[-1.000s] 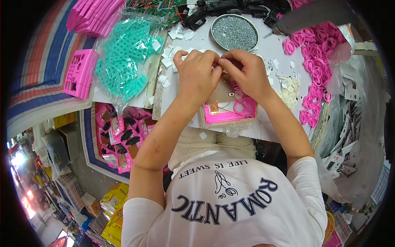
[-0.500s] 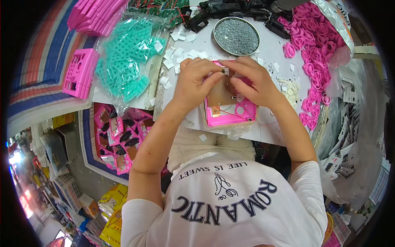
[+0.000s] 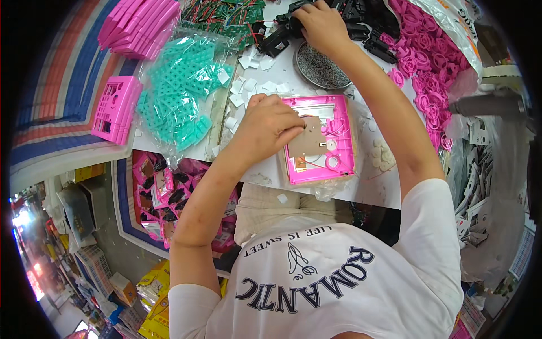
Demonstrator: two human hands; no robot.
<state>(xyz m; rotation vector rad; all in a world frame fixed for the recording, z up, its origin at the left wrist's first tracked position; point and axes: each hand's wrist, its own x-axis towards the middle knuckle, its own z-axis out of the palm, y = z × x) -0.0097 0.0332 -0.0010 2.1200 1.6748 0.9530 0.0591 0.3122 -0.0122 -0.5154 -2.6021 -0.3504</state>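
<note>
A pink plastic case (image 3: pixel 348 135) lies open-side up on the table in front of me. Inside it sit a brown board (image 3: pixel 305 142), thin wires and a metallic strip along the far side. My left hand (image 3: pixel 270 127) is at the case's left edge, fingers curled and thumb pressed toward them over the board; anything in that pinch is too small to make out. Beyond the case, my right hand (image 3: pixel 323 29) reaches over a round tin of small screws (image 3: pixel 322 69). Its bent fingers close on a black plastic part (image 3: pixel 292 26) in the pile at the back.
A clear bag of turquoise pieces (image 3: pixel 178 90) lies left, beside stacked pink panels (image 3: pixel 138 28). Green circuit boards (image 3: pixel 226 22) with wires are behind. Pink ring-shaped parts (image 3: pixel 432 62) heap up at the right. White paper squares (image 3: pixel 248 85) and cream round pieces (image 3: pixel 383 156) lie scattered.
My right hand has left the pink case and moved away to the black parts at the back. My left hand stays by the case, which now shows more of its inside.
</note>
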